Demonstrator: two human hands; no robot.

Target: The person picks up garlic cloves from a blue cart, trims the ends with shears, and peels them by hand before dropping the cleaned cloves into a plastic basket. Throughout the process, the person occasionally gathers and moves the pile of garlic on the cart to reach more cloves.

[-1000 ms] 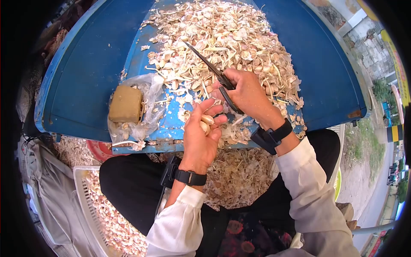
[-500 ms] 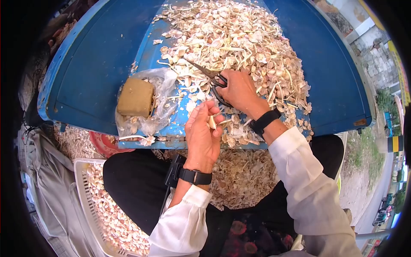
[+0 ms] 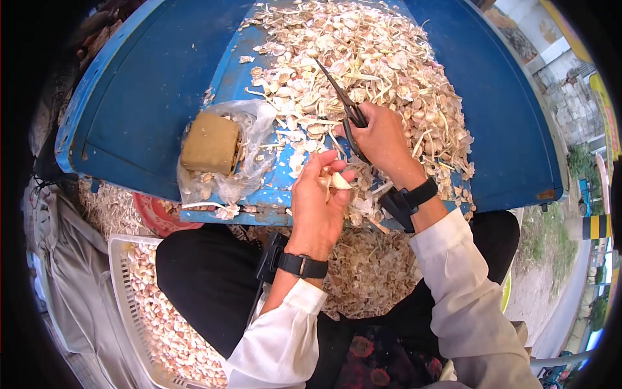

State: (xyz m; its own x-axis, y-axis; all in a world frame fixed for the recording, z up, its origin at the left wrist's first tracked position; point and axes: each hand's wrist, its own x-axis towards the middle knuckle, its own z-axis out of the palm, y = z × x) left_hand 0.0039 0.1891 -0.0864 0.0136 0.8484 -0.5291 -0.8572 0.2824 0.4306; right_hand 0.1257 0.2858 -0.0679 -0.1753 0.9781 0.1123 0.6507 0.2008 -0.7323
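Palm up, my left hand [image 3: 319, 206] curls its fingers around garlic cloves [image 3: 337, 182] near the front edge of the blue table [image 3: 162, 84]. My right hand [image 3: 383, 139] grips dark scissors [image 3: 343, 97] by the handles, close above and to the right of the left hand. The blades point up and left over a heap of garlic cloves, skins and cut stems [image 3: 363, 55]. Between the two hands lie loose skins on the table.
Left of my hands, a brown block [image 3: 209, 142] sits on a clear plastic bag [image 3: 253, 123]. A white basket [image 3: 120, 272] of garlic cloves stands low at the left, near a red basin [image 3: 155, 217]. Skins litter the ground between my legs [image 3: 369, 272].
The scissors have swung to point more steeply upward, with their blades now looking closed. My left hand has shifted slightly right, and its cloves show more clearly.
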